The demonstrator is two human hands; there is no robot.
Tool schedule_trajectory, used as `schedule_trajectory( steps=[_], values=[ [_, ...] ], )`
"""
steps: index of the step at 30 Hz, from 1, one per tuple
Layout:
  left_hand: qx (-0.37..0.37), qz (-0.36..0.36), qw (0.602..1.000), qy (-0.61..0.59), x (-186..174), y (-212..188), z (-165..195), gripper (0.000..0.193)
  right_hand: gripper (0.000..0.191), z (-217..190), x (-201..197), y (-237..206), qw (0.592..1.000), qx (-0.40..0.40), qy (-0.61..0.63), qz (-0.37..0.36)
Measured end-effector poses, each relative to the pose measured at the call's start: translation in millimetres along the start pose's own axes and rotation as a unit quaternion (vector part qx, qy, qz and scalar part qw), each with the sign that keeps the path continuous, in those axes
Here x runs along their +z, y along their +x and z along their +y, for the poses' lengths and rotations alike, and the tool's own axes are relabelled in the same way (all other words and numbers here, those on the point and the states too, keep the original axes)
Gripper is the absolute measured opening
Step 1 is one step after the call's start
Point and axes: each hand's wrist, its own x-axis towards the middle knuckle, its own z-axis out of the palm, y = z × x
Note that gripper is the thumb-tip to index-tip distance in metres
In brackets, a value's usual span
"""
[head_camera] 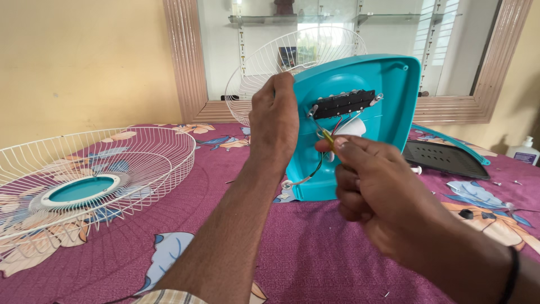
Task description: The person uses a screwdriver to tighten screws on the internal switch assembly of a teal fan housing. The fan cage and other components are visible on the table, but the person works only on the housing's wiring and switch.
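My left hand (274, 121) grips the left edge of a teal plastic fan housing (388, 95) and holds it upright on the bed. Inside the housing sit a black switch block (343, 103) and a white part with coloured wires. My right hand (374, 183) pinches a thin yellow-handled tool (327, 138) whose tip reaches up toward the left end of the black block. A white cable (298, 181) loops out at the housing's lower left.
A white wire fan guard (140, 160) with a teal centre lies at left on the purple floral cloth (304, 247). Another wire guard (264, 62) stands behind the housing. A black vented plate (444, 159), loose screws and a white bottle (524, 152) lie at right.
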Motion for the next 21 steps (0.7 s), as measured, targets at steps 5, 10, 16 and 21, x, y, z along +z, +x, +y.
schedule_trajectory(
  steps=[5, 10, 16, 21],
  values=[
    [0.031, 0.007, 0.999, -0.040, 4.5, 2.7, -4.9, 0.046, 0.032, 6.8, -3.5, 3.5, 0.964, 0.078, 0.231, -0.109],
    [0.047, 0.022, 0.996, -0.073, 6.3, 5.3, -11.1, 0.044, 0.034, -8.1, -10.7, 5.5, 0.872, 0.202, 0.435, -0.095],
    [0.083, 0.009, 0.991, -0.108, 6.0, 9.3, -15.9, 0.040, 0.039, -22.8, -37.7, 14.6, 0.904, 0.228, 0.333, -0.139],
    [0.056, 0.006, 0.992, -0.109, 9.3, 10.5, -18.0, 0.042, 0.036, -27.5, -65.9, 20.6, 0.965, 0.128, 0.150, -0.170]
  ],
)
